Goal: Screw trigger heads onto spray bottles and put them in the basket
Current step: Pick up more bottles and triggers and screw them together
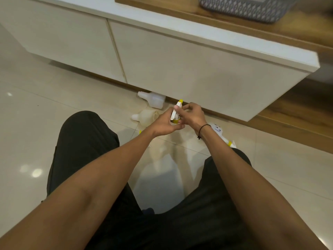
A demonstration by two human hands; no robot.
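Hands (178,118) grip one trigger head (176,112); two bottles (153,100) lie capless.

Beyond the fingers we see a long white glossy cabinet (180,69) with a brown wooden top (180,9), standing on pale glossy floor tiles (45,105).
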